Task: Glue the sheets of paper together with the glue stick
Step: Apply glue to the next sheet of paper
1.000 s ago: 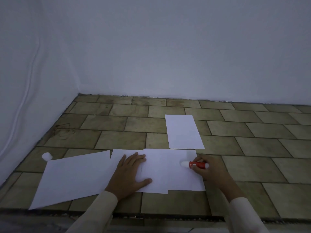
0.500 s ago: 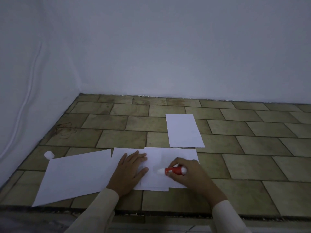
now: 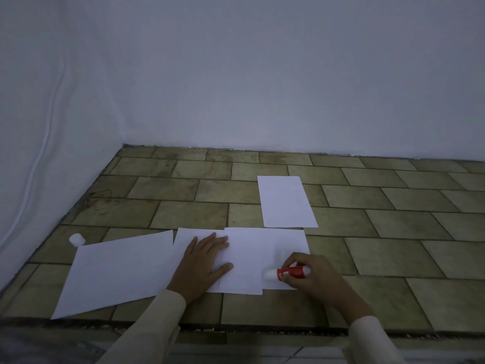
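Right hand (image 3: 313, 278): curled round the glue stick, fingers over the top of the barrel and thumb under it, knuckles toward the camera.
Glue stick (image 3: 290, 273): red barrel held in the right hand at that hand's left side; the white glue end sticks out past the fingers, and the white base shows at the other side.
Axis: long axis runs left to right across the view, nearly level; the glue end points left, toward the left hand.
Glue end: over the lower right part of the overlapped sheets (image 3: 249, 258); it is blurred, so contact with the paper cannot be told.
Left hand (image 3: 202, 261): flat, palm down, fingers straight and spread, pressing on the overlapped sheets to the left of the glue stick, well apart from it.
Sleeves: pale cream, on both forearms.
Large sheet (image 3: 118, 274): lies tilted on the left, its right edge by the left hand.
Far sheet (image 3: 286, 200): alone, just beyond the overlapped sheets.
Cap (image 3: 77, 239): white, at the large sheet's far left corner.
Floor (image 3: 393, 232): greenish-tan tiles, meeting a white wall (image 3: 262, 74).
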